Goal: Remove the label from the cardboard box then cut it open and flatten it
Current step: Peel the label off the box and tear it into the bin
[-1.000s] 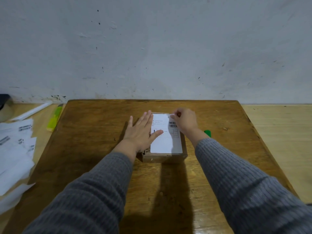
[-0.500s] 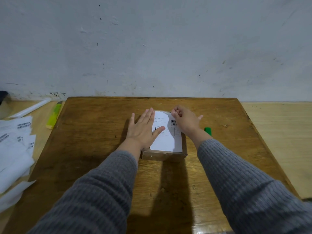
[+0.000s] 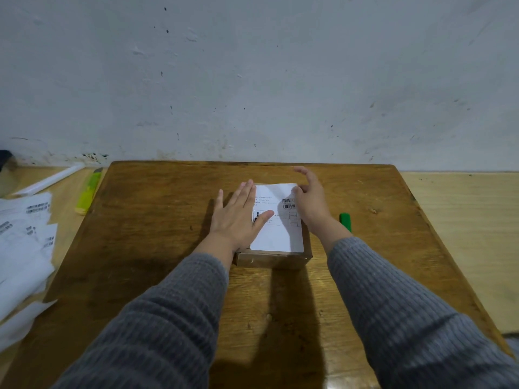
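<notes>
Sitting on a wooden surface (image 3: 157,248) against a scuffed white wall (image 3: 252,80): cardboard box (image 3: 269,259), left hand (image 3: 238,220) pressing flat, right hand (image 3: 310,200) open, fingers spread at label (image 3: 278,234) corner.

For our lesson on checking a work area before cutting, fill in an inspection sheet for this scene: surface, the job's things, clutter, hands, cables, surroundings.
Surface: brown wooden table, worn and glossy.
Job's things: small brown cardboard box near the table's middle; white printed label with barcodes on its top, far right corner lifted.
Clutter: green marker-like object right of the box; yellow-green cutter-like tool and loose white barcode sheets off the table's left.
Hands: left hand flat on the box's left side; right hand at the label's far right corner, fingers spread.
Cables: nothing seen.
Surroundings: scuffed pale wall; light wooden floor.
</notes>
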Demonstrator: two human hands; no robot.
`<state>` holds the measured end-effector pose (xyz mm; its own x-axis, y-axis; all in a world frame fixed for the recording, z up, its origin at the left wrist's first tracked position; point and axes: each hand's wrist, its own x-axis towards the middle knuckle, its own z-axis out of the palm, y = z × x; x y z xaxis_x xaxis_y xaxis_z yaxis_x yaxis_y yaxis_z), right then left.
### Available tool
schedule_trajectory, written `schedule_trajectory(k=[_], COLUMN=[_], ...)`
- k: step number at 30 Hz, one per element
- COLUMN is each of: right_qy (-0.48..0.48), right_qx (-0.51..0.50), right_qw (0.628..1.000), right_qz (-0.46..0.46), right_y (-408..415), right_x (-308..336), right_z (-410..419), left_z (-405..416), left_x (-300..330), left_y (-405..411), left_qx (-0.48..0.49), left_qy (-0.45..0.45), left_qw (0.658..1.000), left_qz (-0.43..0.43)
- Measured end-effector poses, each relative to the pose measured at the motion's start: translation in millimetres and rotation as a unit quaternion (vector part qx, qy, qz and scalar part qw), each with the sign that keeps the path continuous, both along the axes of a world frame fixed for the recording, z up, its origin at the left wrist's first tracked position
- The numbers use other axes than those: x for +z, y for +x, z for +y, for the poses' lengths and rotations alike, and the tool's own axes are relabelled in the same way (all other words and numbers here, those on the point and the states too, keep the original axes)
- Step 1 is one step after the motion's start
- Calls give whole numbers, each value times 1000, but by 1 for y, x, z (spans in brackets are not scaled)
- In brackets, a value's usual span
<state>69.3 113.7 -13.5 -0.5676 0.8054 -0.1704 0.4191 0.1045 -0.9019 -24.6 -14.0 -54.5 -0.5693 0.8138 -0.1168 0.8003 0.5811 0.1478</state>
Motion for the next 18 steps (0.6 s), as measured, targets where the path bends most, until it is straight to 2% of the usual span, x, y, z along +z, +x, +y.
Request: schedule_trajectory(k=[1,4,7,12,18], right_qy=[-5,60,76,67,28], right_qx=[20,83,86,68,109], right_qw=[1000,992,987,992,991], right_qz=[-13,-76,-113,-82,-70], right_y=[-1,-8,-13,-12,-14], right_x=[2,7,9,6,5], right_z=[0,-3,-4,-2,-1], left_z=[0,-1,0,0,-1], left_x=[0,0,0,-2,0], left_y=[0,1,1,1,1], left_qx=[0,0,2,-5,-6], left_qy=[2,4,4,4,14], left_qw=[1000,1000,1000,1000,1000], left_qz=[-1,-3,2,6,-4])
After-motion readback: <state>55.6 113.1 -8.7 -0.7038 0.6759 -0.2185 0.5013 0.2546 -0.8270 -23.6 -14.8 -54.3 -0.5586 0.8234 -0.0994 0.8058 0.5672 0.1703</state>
